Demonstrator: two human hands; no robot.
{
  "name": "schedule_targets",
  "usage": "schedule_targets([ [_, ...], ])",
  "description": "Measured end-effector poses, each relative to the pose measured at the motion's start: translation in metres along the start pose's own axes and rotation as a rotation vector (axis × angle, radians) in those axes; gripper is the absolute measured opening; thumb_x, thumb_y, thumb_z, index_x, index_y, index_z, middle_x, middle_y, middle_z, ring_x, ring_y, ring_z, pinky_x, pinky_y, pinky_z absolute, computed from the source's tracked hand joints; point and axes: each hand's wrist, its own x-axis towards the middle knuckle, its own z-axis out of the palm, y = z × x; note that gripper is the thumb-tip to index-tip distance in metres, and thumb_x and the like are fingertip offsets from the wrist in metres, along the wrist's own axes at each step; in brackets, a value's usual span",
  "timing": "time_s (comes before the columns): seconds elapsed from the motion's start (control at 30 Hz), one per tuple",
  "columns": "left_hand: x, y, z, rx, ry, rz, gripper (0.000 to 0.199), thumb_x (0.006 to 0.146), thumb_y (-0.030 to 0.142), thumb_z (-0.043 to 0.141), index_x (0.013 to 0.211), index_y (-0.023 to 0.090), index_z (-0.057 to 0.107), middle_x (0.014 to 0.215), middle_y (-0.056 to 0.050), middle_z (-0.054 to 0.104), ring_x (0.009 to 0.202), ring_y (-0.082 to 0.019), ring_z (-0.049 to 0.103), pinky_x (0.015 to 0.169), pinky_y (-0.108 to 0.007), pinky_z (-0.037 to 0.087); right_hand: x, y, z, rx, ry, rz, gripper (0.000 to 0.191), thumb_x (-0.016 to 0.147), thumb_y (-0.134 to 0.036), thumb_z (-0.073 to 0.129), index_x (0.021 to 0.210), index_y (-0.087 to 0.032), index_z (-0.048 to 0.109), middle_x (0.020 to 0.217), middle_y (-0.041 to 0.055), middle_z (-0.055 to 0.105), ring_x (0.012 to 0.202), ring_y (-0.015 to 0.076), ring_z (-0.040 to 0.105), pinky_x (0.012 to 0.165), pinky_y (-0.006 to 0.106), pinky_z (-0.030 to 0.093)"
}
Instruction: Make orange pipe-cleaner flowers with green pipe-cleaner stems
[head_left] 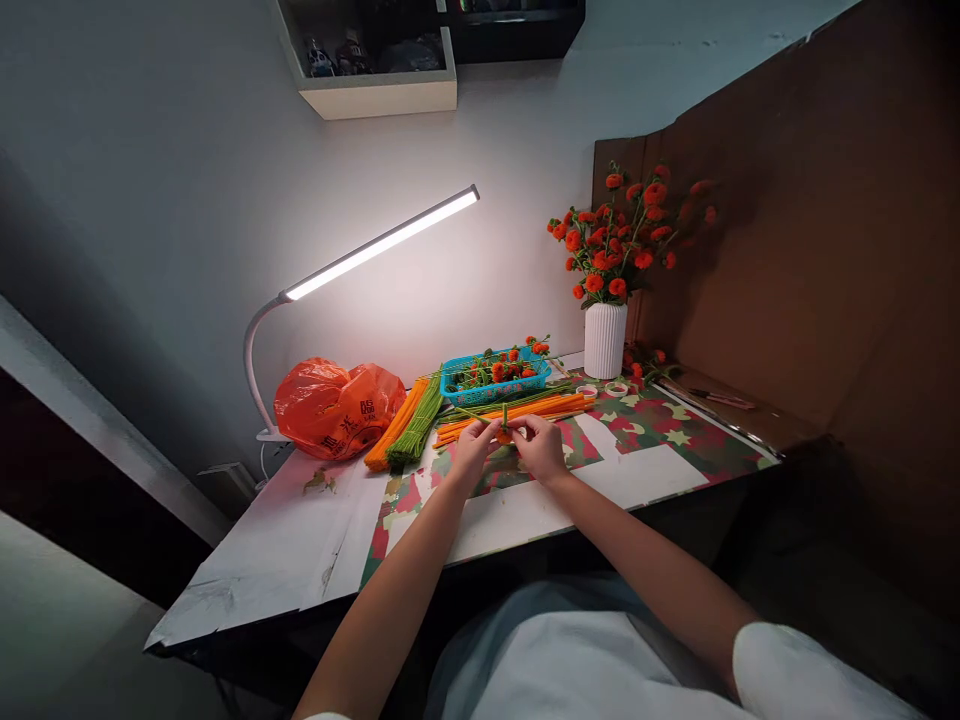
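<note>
Between my hands is a small orange pipe-cleaner flower with a short green stem pointing up. My left hand closes on its left side, where a green strand sticks out toward the upper left. Pinched at the other side, the flower also sits in the fingertips of my right hand. The fingers partly hide it. Just behind lie loose orange pipe cleaners and green ones. Beyond them stands a blue basket of finished orange flowers with green leaves.
To the left are upright-leaning bundles of orange stems and green stems, beside an orange plastic bag. A lit desk lamp arches above. At right stand a white ribbed vase of flowers, tape rolls and a cardboard panel.
</note>
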Motion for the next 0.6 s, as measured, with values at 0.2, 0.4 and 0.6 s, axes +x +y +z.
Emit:
schedule_targets([
  [0.2,0.0015,-0.0006,-0.0005,-0.075,-0.033,-0.184,0.033,0.062,0.039,0.078,0.072,0.018,0.054,0.07,-0.001,0.064,0.058,-0.013,0.063,0.058,-0.026,0.054,-0.0007,-0.0008,-0.0012,-0.045,0.008,0.012,0.015,0.073,-0.022,0.054,0.07,-0.018,0.068,0.063,0.0028,0.064,0.055,0.015,0.05,0.055,0.027,0.038],
  [0.4,0.0021,-0.0011,-0.0003,0.014,-0.025,-0.06,0.037,0.062,0.043,0.078,0.074,0.015,0.057,0.072,-0.005,0.067,0.068,-0.017,0.067,0.069,-0.032,0.056,-0.0002,-0.001,-0.0013,-0.012,0.019,0.036,0.015,0.074,-0.028,0.056,0.068,-0.018,0.066,0.061,0.0026,0.063,0.053,0.0141,0.048,0.053,0.026,0.037],
  [0.6,0.0033,-0.0065,0.0002,0.2,0.089,0.2,0.041,0.061,0.05,0.075,0.074,0.014,0.06,0.07,-0.005,0.067,0.065,-0.017,0.065,0.067,-0.033,0.054,-0.0001,-0.0036,-0.0004,0.076,0.02,0.156,0.015,0.071,-0.032,0.06,0.068,-0.018,0.064,0.058,0.0008,0.061,0.048,0.0122,0.045,0.049,0.026,0.037],
])
